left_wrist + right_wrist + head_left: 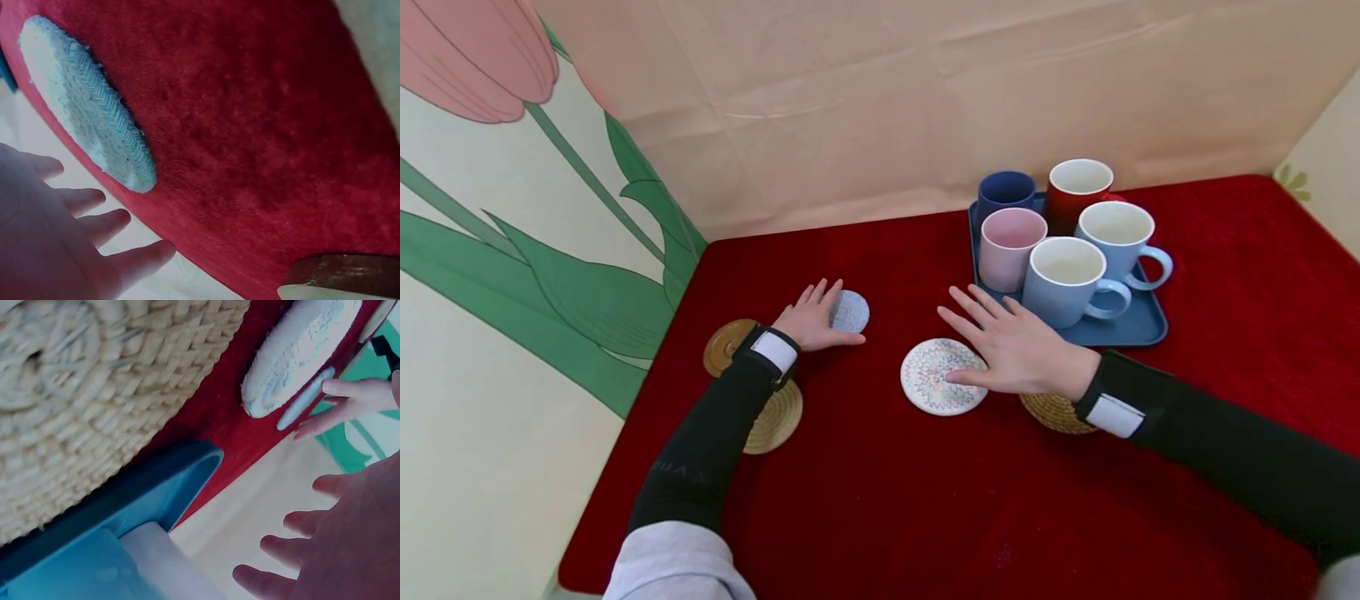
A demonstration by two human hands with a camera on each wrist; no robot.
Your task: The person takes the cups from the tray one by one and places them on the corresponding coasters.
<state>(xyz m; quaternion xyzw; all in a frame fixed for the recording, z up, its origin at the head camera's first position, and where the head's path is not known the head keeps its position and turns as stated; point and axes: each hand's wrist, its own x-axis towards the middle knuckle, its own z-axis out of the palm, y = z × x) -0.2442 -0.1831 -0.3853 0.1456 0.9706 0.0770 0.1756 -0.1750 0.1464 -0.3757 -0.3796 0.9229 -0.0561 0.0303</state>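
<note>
Black sleeves lead to both hands on red velvet cloth (880, 500). Flat-fingered, the right hand (1015, 350) presses a round white patterned coaster (936, 379), gripping nothing; a woven straw coaster (1054, 412) lies under its wrist. Similarly flat, the left hand (812, 321) touches a grey woven coaster (852, 312). Five mugs fill a blue tray (1138, 333) beside the right hand.

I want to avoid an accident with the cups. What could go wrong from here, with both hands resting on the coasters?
1. The right hand lies flat on the patterned coaster, close to the light blue mug at the tray's front edge; a careless lift might knock it.
2. Five mugs stand crowded on the tray, so one bump may disturb the others.
3. The left hand touches the grey coaster; on the red cloth it may catch rather than slide.
</note>
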